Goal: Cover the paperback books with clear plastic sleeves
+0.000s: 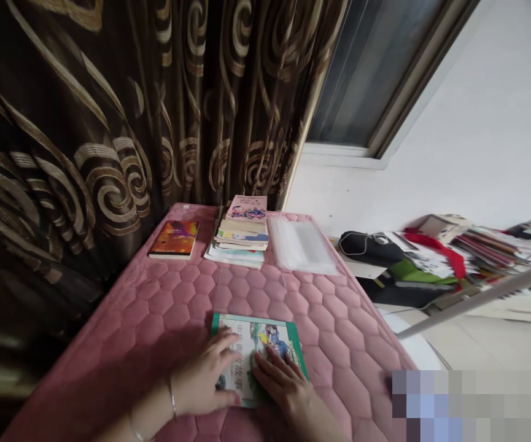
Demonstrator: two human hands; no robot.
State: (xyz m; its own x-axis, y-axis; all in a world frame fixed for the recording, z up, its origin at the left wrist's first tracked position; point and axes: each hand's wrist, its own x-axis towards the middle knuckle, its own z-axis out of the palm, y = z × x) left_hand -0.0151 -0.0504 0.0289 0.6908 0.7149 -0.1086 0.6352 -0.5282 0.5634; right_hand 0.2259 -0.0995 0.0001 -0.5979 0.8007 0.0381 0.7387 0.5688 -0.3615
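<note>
- Green-edged book (245, 336): flat on the pink quilted pad (164, 331), near end, under both hands. Long axis: can't call it at this angle.
- Left hand (203, 382): over the book's left side, fingers spread, thumb at the near edge. Not clamped; can't confirm full contact.
- Right hand (288, 388): laid over the right part of the cover, fingers together, not wrapped round it. Neither hand clearly nearer.
- Far end of pad, left to right: orange book (174, 239) lying alone, uneven book stack (242, 236), clear plastic sheets (302, 245) just beside the stack.
- Containers: sheets may be sleeves; can't tell if anything's inside.
</note>
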